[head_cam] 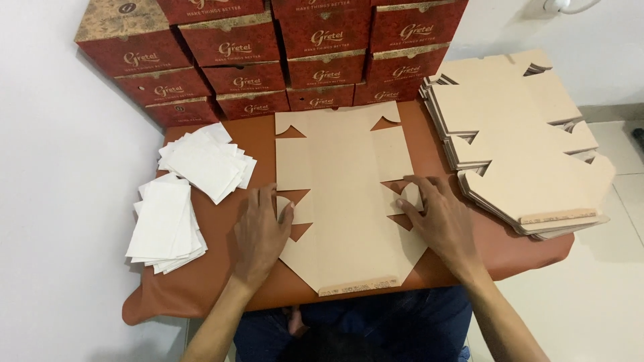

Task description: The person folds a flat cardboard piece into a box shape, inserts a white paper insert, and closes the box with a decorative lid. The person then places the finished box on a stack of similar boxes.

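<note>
Cardboard box blank (345, 194) under both hands, stacked red boxes (268, 50) behind.

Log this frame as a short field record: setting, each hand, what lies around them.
Setting: brown table against a white wall
Left hand: flat on the left edge of an unfolded cardboard box blank
Right hand: pressing the blank's right edge flaps
Right of blank: stack of flat blanks
Left of blank: two piles of white paper sheets
Behind: stacked red boxes
</note>
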